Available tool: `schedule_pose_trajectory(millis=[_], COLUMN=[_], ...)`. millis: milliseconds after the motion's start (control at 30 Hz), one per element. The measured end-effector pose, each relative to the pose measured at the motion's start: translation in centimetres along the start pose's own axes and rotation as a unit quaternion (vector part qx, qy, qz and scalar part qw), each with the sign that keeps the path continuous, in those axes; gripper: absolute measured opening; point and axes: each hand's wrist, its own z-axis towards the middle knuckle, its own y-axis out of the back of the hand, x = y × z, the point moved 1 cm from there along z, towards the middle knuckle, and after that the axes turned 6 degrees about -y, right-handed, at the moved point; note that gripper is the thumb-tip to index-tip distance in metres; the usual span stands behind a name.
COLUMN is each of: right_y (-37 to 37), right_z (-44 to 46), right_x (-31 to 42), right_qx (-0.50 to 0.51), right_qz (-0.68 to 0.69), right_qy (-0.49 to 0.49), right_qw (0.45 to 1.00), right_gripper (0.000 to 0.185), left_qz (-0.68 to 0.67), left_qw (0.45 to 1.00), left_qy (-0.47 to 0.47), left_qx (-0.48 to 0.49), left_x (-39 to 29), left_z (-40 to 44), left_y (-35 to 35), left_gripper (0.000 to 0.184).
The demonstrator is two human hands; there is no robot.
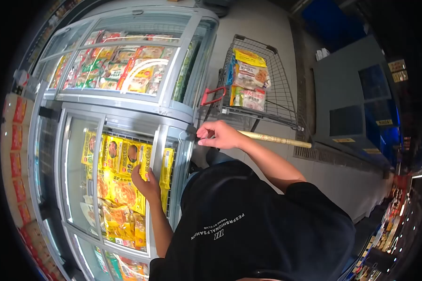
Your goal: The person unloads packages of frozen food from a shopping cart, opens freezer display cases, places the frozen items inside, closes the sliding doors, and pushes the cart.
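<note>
Shirt: black [276,225], lettering on chest, nearest to cam.
R hand: [216,134] fingers loosely curled by the freezer corner; nothing seen in it, can't tell if tips meet thumb.
L hand: [146,184] thumb & fingers apart, over the yellow pkts; can't tell if touching.
Yellow pkts: [124,189] in the near freezer [103,121], under/around L hand.
Freezer edge: [154,196] L forearm crosses it; could knock wrist if I lift fast.
Glass panel: [79,182] beside the gap; could catch a wide pkt pulled out crooked.
Pkt risk: slick-looking film, poor pinch = possible slip; tugging one may drag neighbours.
Pole: [288,140] passes behind R wrist; a careless swing might bump it.
Cart: [279,86] past R hand, bags [251,76] inside; stacked loosely, could topple if jolted.
Far freezer: [177,61] more bags behind glass.
</note>
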Motion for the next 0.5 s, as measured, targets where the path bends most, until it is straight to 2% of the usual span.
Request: schedule_pose_trajectory(millis=[67,100,233,333,500], right_y=[1.6,2.6,7.6,10.8,17.0], right_z=[-1.1,-1.6,-3.6,-5.0,-7.7], right_x=[-0.2,-0.7,-3.8,-8.2,-14.8], right_qx=[-0.07,-0.103,-0.235,-0.287,-0.338], right_qz=[0.11,0.097,0.05,0.117,0.26], right_qy=[-0.008,-0.015,-0.024,-0.041,-0.103], right_qw=[0.991,0.99,0.97,0.95,0.899], right_gripper=[0.026,0.025,0.02,0.02,0.018], left_qz=[-0.047,-0.069,-0.16,-0.228,-0.377], left_qw=[0.994,0.986,0.948,0.925,0.858], left_qy=[-0.096,-0.144,-0.235,-0.229,-0.097], left_qx=[0.036,0.054,0.144,0.202,0.336], left_x=[-4.3,-6.4,-13.1,-17.8,-26.2], left_z=[2.8,4.1,7.7,9.4,10.8], left_y=[-1.1,-1.9,-5.9,-9.1,-16.8], left_gripper=[0.041,0.04,0.035,0.035,0.045])
